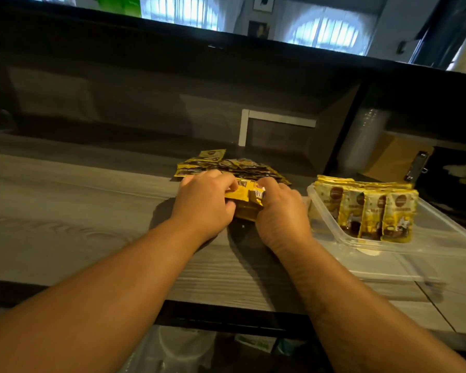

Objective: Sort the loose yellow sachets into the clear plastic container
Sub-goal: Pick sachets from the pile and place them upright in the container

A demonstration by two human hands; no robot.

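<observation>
Head view: we've got a small bundle of yellow sachets (246,201) squared up between both hands. Left hand (206,204) has fingers curled round its left edge, right hand (281,211) clamps the right edge, just above the wooden counter (78,211). Loose pile (226,166) lies just behind the hands. Clear container (441,235) sits to our right, with a row of sachets (366,208) standing upright in it. Looks like mid-gather; next we carry the bundle right and stand it beside that row.
</observation>
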